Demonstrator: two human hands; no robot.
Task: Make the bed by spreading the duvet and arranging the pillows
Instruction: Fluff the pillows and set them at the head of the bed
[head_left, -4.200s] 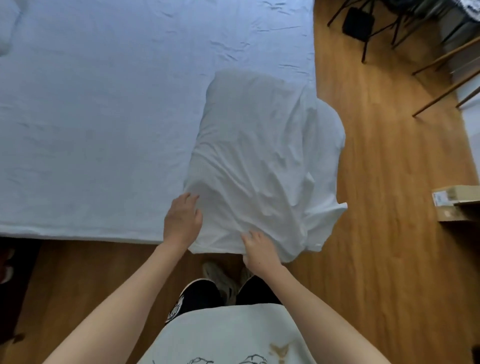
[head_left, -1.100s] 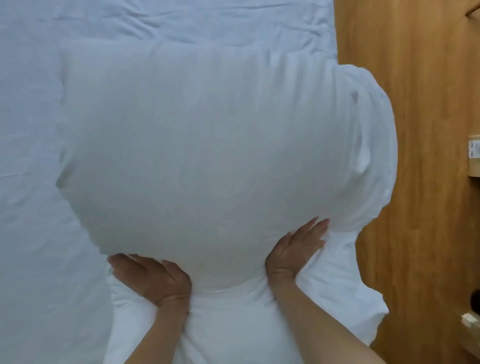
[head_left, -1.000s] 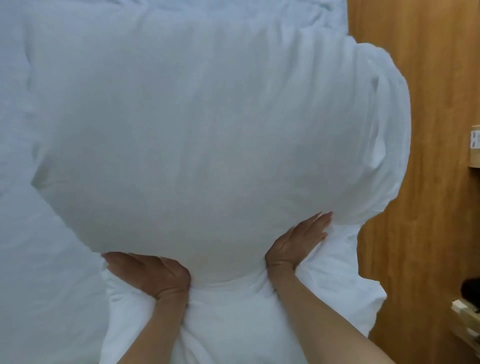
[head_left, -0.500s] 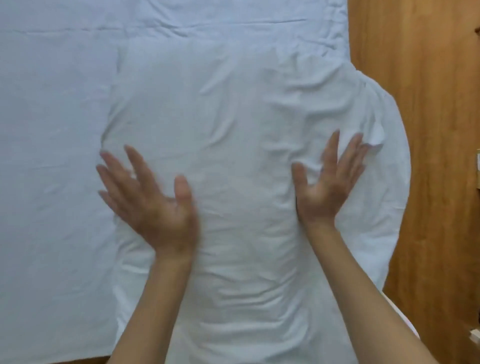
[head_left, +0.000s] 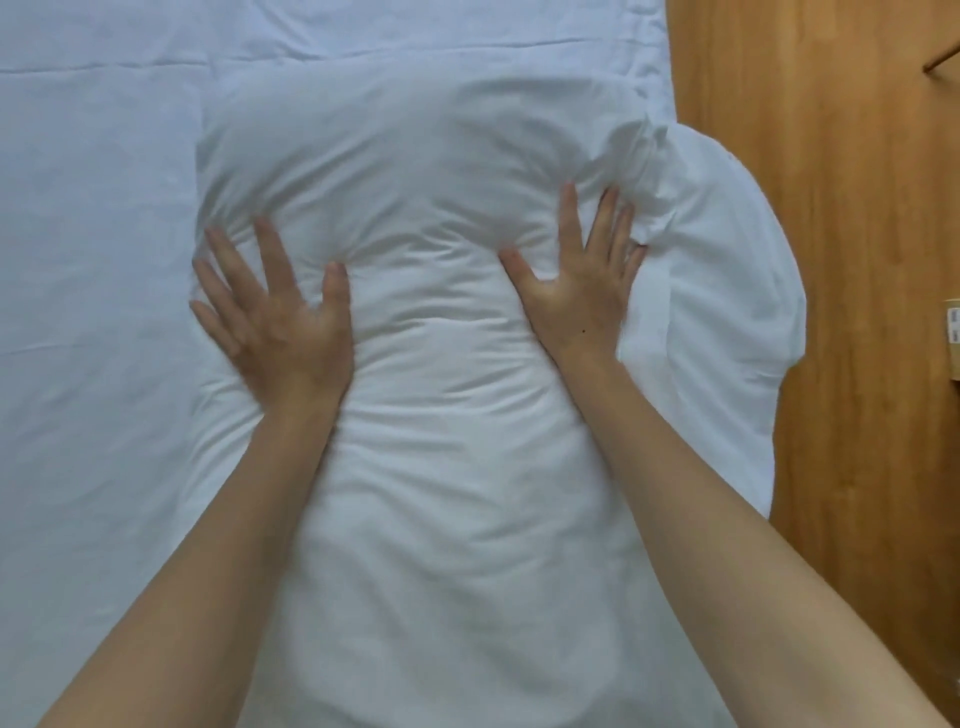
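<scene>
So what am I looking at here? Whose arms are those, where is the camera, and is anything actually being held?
There is no machine here: these are a person's two bare arms, filmed by a wide-angle camera worn on their head, looking forward and down. That is why the arms enter from the bottom of the picture. The pale surface is a bed covered in a white sheet. On it lies a white pillow, whose loose case hangs past the bed's edge over the wooden floor. The left hand and the right hand both lie flat on the pillow, fingers spread, pressing into it, as the dents and creases around them show. Nothing is gripped; the hands only press. At the far right edge part of a cardboard box shows.
</scene>
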